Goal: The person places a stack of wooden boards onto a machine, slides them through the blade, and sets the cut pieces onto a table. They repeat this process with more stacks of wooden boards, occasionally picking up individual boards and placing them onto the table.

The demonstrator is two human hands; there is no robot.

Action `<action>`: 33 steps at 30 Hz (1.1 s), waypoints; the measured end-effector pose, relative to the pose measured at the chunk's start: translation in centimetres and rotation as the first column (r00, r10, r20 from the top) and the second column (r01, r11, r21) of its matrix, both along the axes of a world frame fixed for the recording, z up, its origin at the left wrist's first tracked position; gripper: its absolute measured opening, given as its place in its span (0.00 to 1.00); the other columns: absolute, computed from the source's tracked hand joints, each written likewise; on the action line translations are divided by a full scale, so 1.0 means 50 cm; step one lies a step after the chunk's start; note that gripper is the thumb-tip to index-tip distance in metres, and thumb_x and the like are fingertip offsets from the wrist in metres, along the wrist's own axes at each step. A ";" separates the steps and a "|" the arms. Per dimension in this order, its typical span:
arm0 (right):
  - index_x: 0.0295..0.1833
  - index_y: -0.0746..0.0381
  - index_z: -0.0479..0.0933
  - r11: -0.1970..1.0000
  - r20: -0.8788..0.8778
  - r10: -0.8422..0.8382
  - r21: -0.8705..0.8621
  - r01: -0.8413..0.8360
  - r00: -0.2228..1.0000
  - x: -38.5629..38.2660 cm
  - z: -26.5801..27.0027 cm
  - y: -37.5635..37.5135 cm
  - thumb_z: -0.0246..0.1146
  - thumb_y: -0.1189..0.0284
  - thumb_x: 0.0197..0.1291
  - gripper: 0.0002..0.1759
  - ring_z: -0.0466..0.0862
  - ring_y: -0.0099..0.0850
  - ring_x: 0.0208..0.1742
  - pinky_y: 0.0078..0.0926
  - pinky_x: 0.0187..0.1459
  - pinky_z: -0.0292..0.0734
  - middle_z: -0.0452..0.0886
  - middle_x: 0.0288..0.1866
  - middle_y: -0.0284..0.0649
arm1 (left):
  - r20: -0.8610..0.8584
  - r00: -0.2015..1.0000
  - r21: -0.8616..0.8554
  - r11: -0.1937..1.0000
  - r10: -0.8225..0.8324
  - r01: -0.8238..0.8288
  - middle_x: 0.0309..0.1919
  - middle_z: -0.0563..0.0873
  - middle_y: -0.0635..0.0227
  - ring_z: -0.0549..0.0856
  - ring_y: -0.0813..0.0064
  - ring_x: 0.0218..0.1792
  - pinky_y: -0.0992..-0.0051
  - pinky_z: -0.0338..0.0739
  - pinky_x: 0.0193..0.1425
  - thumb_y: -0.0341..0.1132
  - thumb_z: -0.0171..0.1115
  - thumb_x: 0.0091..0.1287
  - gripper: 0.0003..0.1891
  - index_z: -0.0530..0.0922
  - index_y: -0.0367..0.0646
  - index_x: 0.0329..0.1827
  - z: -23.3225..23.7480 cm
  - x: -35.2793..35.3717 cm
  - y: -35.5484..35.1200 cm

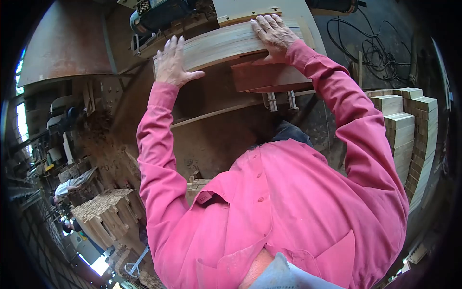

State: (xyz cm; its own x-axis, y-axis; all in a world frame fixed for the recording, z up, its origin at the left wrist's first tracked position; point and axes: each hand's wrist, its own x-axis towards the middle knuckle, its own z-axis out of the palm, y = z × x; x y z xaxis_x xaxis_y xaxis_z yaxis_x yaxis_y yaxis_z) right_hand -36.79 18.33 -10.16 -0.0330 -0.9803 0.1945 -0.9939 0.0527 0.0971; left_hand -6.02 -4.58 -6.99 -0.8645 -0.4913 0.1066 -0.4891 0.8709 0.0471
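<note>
Several pale wooden strips (219,47) lie side by side in a long block across the machine table. My left hand (173,65) rests at the block's left end, fingers stretched out and thumb spread to the side. My right hand (276,38) lies on the right part of the block, its fingers extended towards the far edge and its thumb at the near side. Both hands are open and press on the wood without wrapping round it. A reddish-brown panel (267,76) sits under the right part of the block, above two metal rods (272,102).
Beyond the strips stand a pale machine plate (250,8) and a dark motor (159,18). Black cables (375,50) lie at the right. Stacked wood blocks (402,130) rise beside my right arm; more wood stacks (103,204) and people stand at lower left.
</note>
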 end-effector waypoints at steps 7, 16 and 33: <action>0.83 0.72 0.60 0.999 0.033 0.034 -0.023 -0.033 0.999 -0.022 0.009 -0.025 0.78 0.35 0.47 0.70 0.64 0.60 0.83 0.57 0.85 0.53 0.66 0.81 0.64 | 0.063 0.986 0.079 0.986 -0.155 0.150 0.67 0.78 0.51 0.77 0.46 0.68 0.57 0.73 0.77 0.52 0.89 0.37 0.63 0.66 0.39 0.80 -0.006 -0.089 -0.061; 0.82 0.76 0.60 1.000 -0.030 0.025 0.011 -0.025 0.999 -0.135 0.017 -0.173 0.71 0.26 0.51 0.72 0.64 0.61 0.84 0.55 0.86 0.51 0.66 0.80 0.68 | 0.208 0.974 0.065 0.995 -0.093 0.081 0.66 0.79 0.51 0.78 0.49 0.68 0.58 0.72 0.78 0.57 0.89 0.36 0.64 0.66 0.38 0.79 0.014 -0.223 -0.199; 0.80 0.74 0.64 0.992 0.058 0.017 -0.127 -0.010 0.998 -0.439 -0.019 -0.555 0.73 0.27 0.45 0.72 0.67 0.56 0.82 0.54 0.83 0.57 0.69 0.79 0.61 | 0.171 0.985 0.042 0.999 -0.040 0.033 0.66 0.80 0.48 0.79 0.49 0.69 0.59 0.74 0.77 0.49 0.91 0.34 0.63 0.68 0.38 0.78 0.009 -0.524 -0.557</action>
